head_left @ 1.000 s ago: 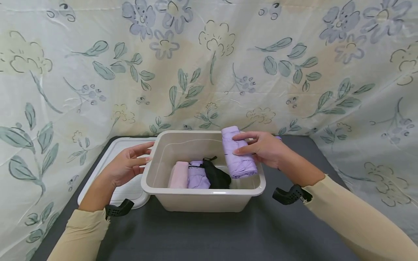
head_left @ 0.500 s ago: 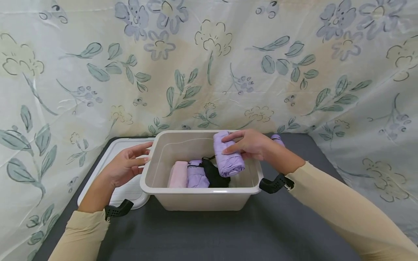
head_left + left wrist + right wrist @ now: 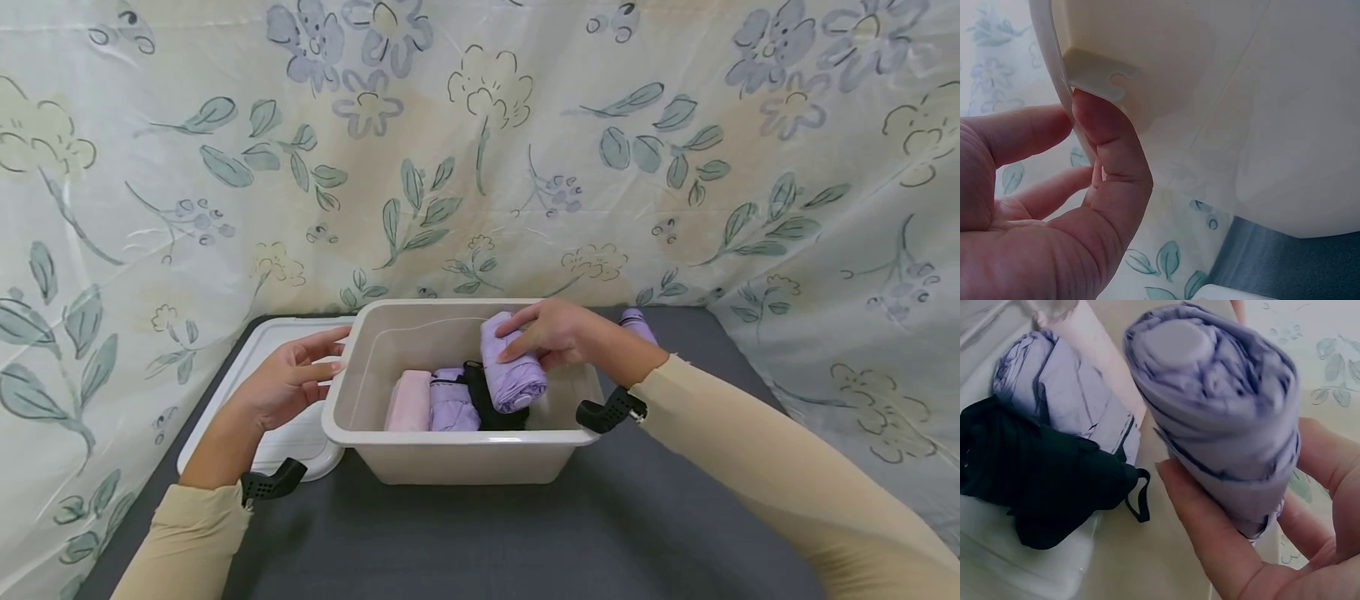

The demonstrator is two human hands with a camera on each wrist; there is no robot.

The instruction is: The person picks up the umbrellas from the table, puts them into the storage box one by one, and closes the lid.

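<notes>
My right hand [image 3: 551, 333] grips a rolled lavender folding umbrella [image 3: 512, 371], held tilted over the beige storage bin [image 3: 465, 438]. A round pale end shows on this umbrella [image 3: 1179, 345] in the right wrist view. Below it in the bin lies a black folded umbrella [image 3: 1041, 469] with a small loop, partly hidden in the head view. Beside that are another rolled lavender umbrella [image 3: 453, 406] and a pink rolled item [image 3: 410, 402], whose kind I cannot tell. At the bin's left end, my left hand [image 3: 288, 385] pinches the rim between thumb and fingers.
A white lid [image 3: 311, 446] lies flat left of the bin, partly behind the left hand. Behind the right wrist, a purple item [image 3: 636, 322] lies on the dark grey tabletop [image 3: 480, 542]. A flowered cloth [image 3: 495, 167] hangs behind.
My right hand has moved left and slightly down with the lavender umbrella, which now covers part of the black one. The left hand has stayed at the rim.
</notes>
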